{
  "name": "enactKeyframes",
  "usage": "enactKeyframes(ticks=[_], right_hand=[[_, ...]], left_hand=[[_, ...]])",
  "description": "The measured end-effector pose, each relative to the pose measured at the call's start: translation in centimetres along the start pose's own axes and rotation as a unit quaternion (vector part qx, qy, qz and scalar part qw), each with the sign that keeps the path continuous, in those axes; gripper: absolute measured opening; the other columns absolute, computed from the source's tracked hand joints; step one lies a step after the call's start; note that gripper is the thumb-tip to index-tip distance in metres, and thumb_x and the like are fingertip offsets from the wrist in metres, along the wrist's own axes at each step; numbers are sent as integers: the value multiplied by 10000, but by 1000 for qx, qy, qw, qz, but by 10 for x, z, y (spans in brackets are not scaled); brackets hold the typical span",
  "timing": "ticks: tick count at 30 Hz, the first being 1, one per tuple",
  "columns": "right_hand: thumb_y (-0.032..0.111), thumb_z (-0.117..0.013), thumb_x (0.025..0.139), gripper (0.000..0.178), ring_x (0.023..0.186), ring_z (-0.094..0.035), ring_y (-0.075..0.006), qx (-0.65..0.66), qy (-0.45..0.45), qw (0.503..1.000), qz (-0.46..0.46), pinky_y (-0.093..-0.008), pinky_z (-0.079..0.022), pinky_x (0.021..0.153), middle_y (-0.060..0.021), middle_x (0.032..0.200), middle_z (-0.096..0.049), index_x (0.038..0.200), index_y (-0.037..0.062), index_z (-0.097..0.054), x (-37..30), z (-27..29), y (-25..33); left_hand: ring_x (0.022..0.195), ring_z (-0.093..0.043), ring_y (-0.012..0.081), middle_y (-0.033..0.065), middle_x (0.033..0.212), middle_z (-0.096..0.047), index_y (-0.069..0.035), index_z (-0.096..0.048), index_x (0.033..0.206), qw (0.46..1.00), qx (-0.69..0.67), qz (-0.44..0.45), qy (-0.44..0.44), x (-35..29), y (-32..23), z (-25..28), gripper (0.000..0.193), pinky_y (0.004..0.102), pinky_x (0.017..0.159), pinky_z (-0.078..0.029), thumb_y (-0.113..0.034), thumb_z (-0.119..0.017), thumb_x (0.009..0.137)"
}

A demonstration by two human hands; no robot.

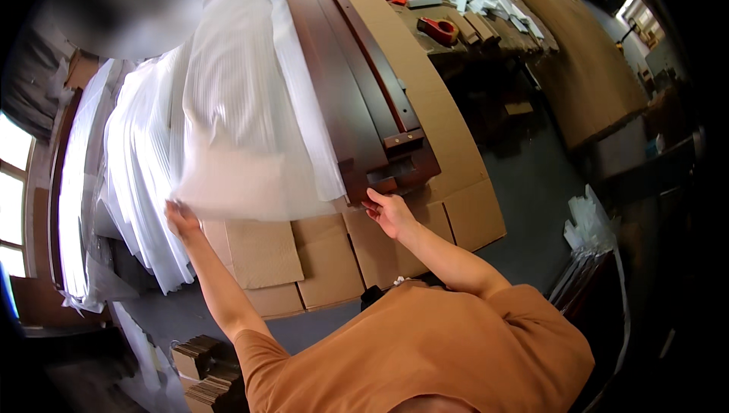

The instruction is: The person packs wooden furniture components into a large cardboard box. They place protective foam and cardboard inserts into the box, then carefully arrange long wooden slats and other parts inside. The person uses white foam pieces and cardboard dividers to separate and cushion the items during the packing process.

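around: i see a stack of white foam sheets (129, 178) at the table's left edge, red tape dispenser (438, 29) far end | surface: flattened cardboard (456, 185) | thing: dark wood panels (357, 102) along the middle | grip: my left hand (181, 219) pinches the foam sheet (243, 132); right hand (389, 212) fingers curl on the panels' near end

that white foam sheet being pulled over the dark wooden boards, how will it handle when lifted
Probably floppy: the foam sheet drapes and blurs where the left hand lifts its corner. Likely very light, since one corner pinch raises a wide span. It may tear or snag at the wooden boards.
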State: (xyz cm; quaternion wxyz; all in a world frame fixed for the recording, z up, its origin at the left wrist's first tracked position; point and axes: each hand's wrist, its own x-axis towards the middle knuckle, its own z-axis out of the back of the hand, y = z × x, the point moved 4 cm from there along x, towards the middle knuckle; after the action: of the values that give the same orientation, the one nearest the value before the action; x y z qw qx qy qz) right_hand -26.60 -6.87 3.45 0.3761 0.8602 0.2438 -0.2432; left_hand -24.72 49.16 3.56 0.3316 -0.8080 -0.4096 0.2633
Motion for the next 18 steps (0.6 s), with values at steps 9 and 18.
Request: enactKeyframes(ticks=[9,18], right_hand=[[187,-583,896,134,818,-589,-108,-98,72,991,-58,-236,-449,689,-35,898,-625,935,60,-597,-41,38,20],[150,-639,844,278,887,-595,-165,-132,146,974,-112,-369,-485,796,-42,960,-623,1096,75,-546,-74,126,-11]], left_hand=[[681,-460,68,-40,758,-484,-82,-558,1116,934,66,11,351,-296,42,-333,236,213,612,-398,-227,-459,959],[758,-610,260,131,814,-634,-95,-608,990,765,374,-60,521,-532,273,-347,245,365,674,-482,-180,-658,765]])
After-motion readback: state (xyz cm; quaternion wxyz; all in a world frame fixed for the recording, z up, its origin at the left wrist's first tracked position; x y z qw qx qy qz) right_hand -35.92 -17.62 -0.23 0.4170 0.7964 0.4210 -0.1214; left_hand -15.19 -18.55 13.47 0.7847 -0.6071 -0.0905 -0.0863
